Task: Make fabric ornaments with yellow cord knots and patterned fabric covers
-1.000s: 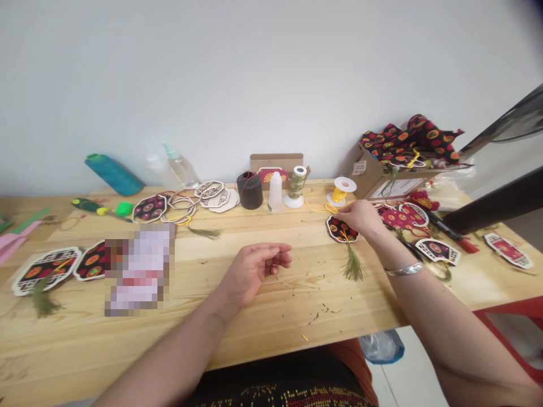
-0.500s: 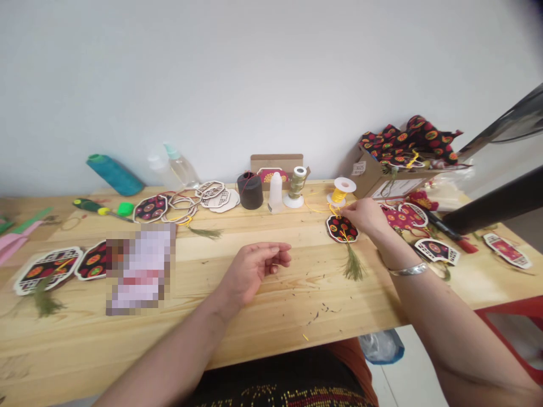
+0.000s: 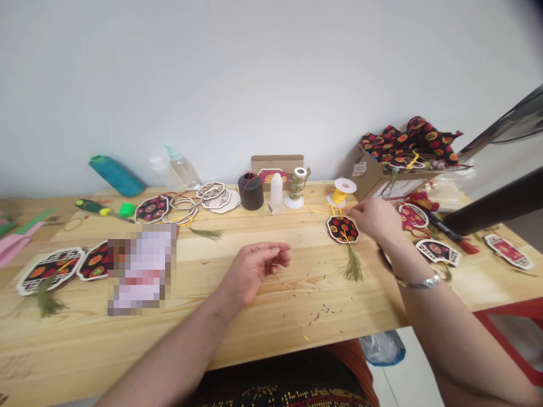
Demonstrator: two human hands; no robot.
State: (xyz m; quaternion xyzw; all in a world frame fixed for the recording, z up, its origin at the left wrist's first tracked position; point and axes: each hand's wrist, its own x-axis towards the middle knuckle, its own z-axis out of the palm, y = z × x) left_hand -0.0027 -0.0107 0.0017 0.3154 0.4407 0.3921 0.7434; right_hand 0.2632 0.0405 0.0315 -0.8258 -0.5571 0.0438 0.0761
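Note:
My left hand [image 3: 261, 268] rests on the wooden table, palm turned inward, its fingers loosely curled with nothing in them. Right of it lies a scalloped pendant [image 3: 341, 229] of black patterned fabric in a pale rim, with a green tassel [image 3: 353, 264] and a yellow cord loop [image 3: 336, 211]. My right hand [image 3: 375, 220] is just right of that loop, slightly apart from it. Its fingers are loosely bent and partly hidden by the hand itself; I see nothing held. Behind the pendant stands a spool of yellow cord [image 3: 339, 195].
Along the wall stand a black thread cone [image 3: 250, 191], a white bottle [image 3: 276, 193] and a green thread spool [image 3: 298, 189]. A cardboard box [image 3: 377, 175] with fabric is at the right, beside a black pole [image 3: 496, 203]. More pendants [image 3: 51, 271] and a screwdriver [image 3: 91, 207] lie left.
My right hand has moved a little to the right, off the yellow cord loop, which now shows more fully. The pendant and my left hand stay in place.

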